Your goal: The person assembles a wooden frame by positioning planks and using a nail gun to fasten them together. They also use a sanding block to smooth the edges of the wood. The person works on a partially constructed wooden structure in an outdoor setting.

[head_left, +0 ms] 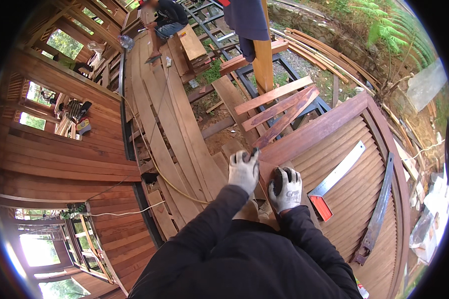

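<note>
Gloved left hand (pixel 243 172) grips pencil (pixel 255 151) over louvred door (pixel 354 199).

- An open-air carpentry site at a timber house under construction is shown, judged by the bare wood seen on every side of the louvred wooden panel (pixel 354 199).
- Left of the panel, long loose planks (pixel 159 114) are laid over open floor framing, with soil seen in the gaps.
- Further left of the panel, a plank wall (pixel 60 154) with unglazed window openings is seen.
- On the panel itself, a metal square with a red handle (pixel 334 182) and a long steel bar (pixel 379 209) are laid.
- Beyond the panel, offcut boards (pixel 279 107), a steel frame (pixel 284 67) and ferns (pixel 384 25) are seen.
- Far beyond the panel, a person (pixel 164 20) is seated on the planks.
</note>
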Motion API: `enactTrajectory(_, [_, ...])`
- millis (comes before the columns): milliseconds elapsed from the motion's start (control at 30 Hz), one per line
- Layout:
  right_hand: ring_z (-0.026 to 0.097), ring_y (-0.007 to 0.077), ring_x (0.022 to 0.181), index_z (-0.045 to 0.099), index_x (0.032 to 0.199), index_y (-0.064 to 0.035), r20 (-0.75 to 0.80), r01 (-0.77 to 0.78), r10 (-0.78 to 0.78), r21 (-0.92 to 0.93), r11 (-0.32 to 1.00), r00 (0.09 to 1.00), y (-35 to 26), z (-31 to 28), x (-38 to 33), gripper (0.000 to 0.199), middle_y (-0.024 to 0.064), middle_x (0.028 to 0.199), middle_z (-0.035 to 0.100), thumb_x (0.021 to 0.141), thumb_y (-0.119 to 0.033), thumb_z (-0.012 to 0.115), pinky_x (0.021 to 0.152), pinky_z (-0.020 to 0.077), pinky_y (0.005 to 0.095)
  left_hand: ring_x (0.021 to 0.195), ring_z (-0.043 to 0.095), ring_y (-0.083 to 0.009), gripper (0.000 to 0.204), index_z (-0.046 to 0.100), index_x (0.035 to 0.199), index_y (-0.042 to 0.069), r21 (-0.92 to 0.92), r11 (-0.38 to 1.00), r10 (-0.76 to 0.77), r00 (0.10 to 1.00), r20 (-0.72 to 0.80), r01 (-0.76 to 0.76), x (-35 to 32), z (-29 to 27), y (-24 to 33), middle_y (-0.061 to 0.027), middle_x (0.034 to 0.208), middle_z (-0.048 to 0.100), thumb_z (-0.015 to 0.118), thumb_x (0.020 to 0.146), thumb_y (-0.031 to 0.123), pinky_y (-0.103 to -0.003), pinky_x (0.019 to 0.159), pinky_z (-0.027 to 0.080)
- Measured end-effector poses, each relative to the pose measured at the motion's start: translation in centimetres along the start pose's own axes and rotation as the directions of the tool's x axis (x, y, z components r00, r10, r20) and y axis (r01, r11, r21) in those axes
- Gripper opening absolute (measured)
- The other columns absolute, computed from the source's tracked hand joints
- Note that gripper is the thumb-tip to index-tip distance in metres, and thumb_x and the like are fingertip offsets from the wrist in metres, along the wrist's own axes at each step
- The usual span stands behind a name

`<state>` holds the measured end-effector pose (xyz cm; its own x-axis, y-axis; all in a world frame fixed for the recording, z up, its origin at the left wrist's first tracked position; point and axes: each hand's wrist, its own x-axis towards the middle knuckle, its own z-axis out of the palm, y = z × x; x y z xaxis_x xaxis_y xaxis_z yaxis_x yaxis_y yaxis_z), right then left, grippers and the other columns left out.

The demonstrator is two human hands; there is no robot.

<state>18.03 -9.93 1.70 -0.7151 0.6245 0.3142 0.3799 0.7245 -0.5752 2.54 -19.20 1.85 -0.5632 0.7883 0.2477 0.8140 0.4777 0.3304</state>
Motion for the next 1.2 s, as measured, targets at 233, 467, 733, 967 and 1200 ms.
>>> enactTrajectory(233, [0.054, 0.0380, 0.112, 0.056, 0.125, -0.0103, -0.019, -0.021, 0.021, 0.000, 1.000, 1.000, 0.4, 0.3, -0.3, 0.053, 0.0168, 0.119, 0.056, 0.074, -0.017, 0.071, 0.096, 0.0439, 0.0508, 0.114, 0.048, -0.0425, 0.054, 0.059, 0.142, 0.020, -0.025, 0.999, -0.028, 0.996, 0.089, 0.030, -1.3, 0.6, -0.2, -0.0235, 0.124, 0.051, 0.062, 0.088, 0.019, -0.052, 0.097, 0.044])
enactTrajectory(467, [0.053, 0.0386, 0.113, 0.055, 0.126, -0.0092, 0.001, -0.004, 0.004, 0.021, 1.000, 1.000, 0.7, 0.3, -0.3, 0.055, 0.0171, 0.119, 0.056, 0.074, -0.019, 0.072, 0.096, 0.0433, 0.0518, 0.107, 0.051, -0.0399, 0.049, 0.063, 0.137, 0.017, 0.020, 0.999, 0.028, 0.999, 0.028, -0.029, -1.4, -0.3, -0.1, -0.0206, 0.116, 0.055, 0.064, 0.088, 0.019, -0.050, 0.094, 0.046])
enactTrajectory(733, [0.053, 0.0388, 0.113, 0.055, 0.126, -0.0105, -0.009, -0.001, 0.001, 0.025, 1.000, 1.000, 1.0, 0.5, -0.2, 0.056, 0.0173, 0.120, 0.055, 0.073, -0.018, 0.072, 0.096, 0.0433, 0.0518, 0.107, 0.050, -0.0392, 0.049, 0.064, 0.136, 0.016, -0.027, 1.000, 0.008, 1.000, 0.015, -0.007, -1.1, 0.4, 0.0, -0.0194, 0.116, 0.054, 0.064, 0.087, 0.020, -0.050, 0.093, 0.045])
enactTrajectory(967, [0.053, 0.0386, 0.114, 0.055, 0.126, -0.0097, 0.009, -0.014, 0.014, 0.028, 1.000, 1.000, 0.3, 0.2, -0.5, 0.054, 0.0174, 0.121, 0.056, 0.075, -0.018, 0.072, 0.098, 0.0432, 0.0512, 0.111, 0.050, -0.0413, 0.054, 0.062, 0.139, 0.020, -0.079, 0.993, -0.075, 0.991, 0.109, 0.084, 0.6, -0.2, 0.0, -0.0236, 0.119, 0.053, 0.065, 0.085, 0.019, -0.050, 0.097, 0.046])
enactTrajectory(1200, [0.053, 0.0392, 0.114, 0.056, 0.126, -0.0088, -0.003, -0.015, 0.015, 0.030, 0.999, 1.000, 0.5, 0.3, -0.5, 0.053, 0.0180, 0.121, 0.056, 0.076, -0.018, 0.071, 0.098, 0.0430, 0.0512, 0.111, 0.050, -0.0415, 0.050, 0.064, 0.136, 0.019, -0.088, 0.995, -0.041, 0.996, 0.078, 0.047, 0.7, -0.4, 0.1, -0.0227, 0.117, 0.054, 0.064, 0.086, 0.020, -0.050, 0.098, 0.044])
